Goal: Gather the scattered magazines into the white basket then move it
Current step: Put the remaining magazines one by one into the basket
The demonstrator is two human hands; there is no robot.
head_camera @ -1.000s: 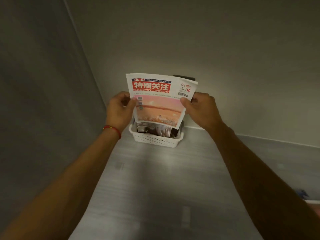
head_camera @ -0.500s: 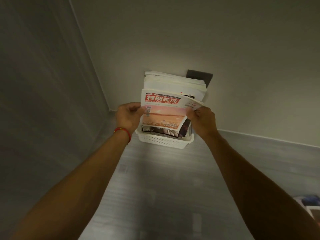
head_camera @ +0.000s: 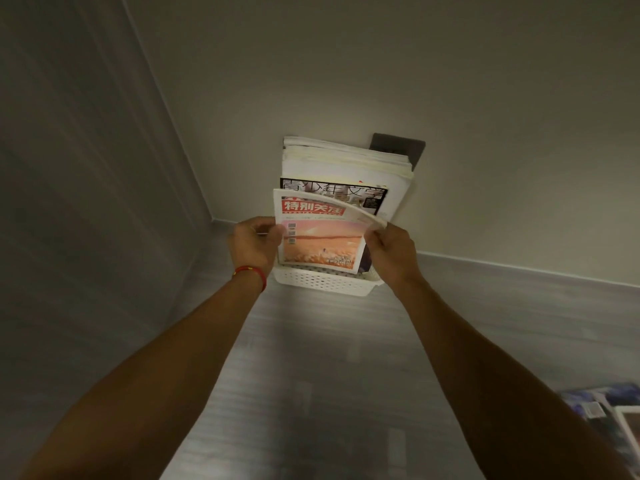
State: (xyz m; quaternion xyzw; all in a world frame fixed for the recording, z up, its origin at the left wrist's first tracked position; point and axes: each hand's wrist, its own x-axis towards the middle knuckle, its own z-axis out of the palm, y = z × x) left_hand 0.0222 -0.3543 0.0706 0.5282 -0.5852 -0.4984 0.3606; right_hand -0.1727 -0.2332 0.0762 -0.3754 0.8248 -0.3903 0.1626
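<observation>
Standing in a corner where grey walls meet floor. Leaning upright in the basket: a stack of magazines. Lowering the pink magazine, long axis upright, directly above the basket's front. Pinching its edges: left hand and right hand, fingers closed on paper, equally near. Lying low right: another magazine, probably awaiting collection.

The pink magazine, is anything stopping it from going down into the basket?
Nothing visible blocks it. The left hand and right hand hold the pink magazine at the front of the basket. The other magazines stand behind it, not under it.
</observation>
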